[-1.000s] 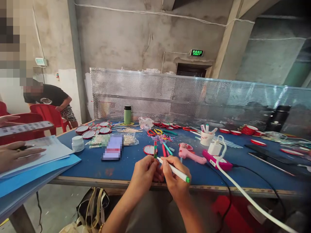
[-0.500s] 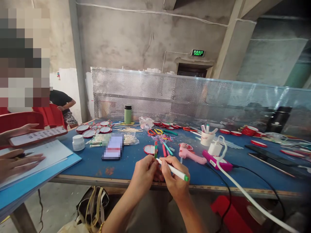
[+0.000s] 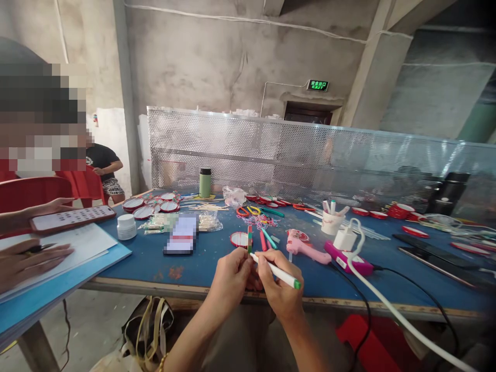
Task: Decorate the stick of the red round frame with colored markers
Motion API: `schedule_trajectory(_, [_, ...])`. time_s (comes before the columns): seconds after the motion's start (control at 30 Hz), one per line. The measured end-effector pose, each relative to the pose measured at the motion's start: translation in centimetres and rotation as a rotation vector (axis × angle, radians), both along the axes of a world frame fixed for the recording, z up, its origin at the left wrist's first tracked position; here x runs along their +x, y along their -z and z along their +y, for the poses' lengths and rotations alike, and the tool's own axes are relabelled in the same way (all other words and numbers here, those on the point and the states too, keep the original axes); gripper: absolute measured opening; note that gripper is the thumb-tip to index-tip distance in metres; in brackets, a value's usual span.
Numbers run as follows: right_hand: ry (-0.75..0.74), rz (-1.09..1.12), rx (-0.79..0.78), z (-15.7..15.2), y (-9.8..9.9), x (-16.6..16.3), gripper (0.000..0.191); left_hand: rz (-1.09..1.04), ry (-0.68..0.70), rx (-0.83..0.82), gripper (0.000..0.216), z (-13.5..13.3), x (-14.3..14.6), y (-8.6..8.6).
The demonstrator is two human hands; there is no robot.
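Observation:
My left hand [image 3: 231, 274] is closed around a narrow flat stick [image 3: 250, 238] coloured in red and green bands, its upper end standing above the fingers. In my right hand [image 3: 284, 297] is a white marker pen [image 3: 279, 274] with a green end, its tip at the stick beside my left fingertips. Just behind the stick lies a round, red-rimmed disc [image 3: 238, 239]. Red and teal markers [image 3: 267, 237] rest to the right of it, and a pink glue gun [image 3: 310, 249] lies farther right. My fingers hide the lower part of the stick.
A phone [image 3: 181, 235], a white jar [image 3: 126, 227] and several red-rimmed discs [image 3: 144, 212] are on the left. A paper cup of markers [image 3: 332, 222], a purple power strip [image 3: 354, 264] and a white cable [image 3: 382, 294] stand right. At far left, another person's hand [image 3: 34, 258] holds a pen over papers.
The view has shifted slightly, so the scene sits a little farther right. Both my hands keep their grips, with the marker tip still at the stick.

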State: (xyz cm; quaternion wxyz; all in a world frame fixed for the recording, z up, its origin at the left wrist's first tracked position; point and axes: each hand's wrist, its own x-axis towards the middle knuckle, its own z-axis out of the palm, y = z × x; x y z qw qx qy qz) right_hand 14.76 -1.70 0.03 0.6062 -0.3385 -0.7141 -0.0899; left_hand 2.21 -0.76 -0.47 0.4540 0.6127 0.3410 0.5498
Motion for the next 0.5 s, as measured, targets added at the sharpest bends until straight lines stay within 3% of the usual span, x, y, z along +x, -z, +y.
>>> schedule_trajectory(0.37, [-0.020,0.005,-0.012,-0.01,0.04,0.00,0.018,0.010,-0.017,0.009,0.031,-0.05,-0.04,-0.08])
schedule_trajectory(0.5, [0.027,0.072,-0.030,0.10,0.55,0.18,0.018,-0.015,0.035,-0.032,0.027,0.06,0.04,0.08])
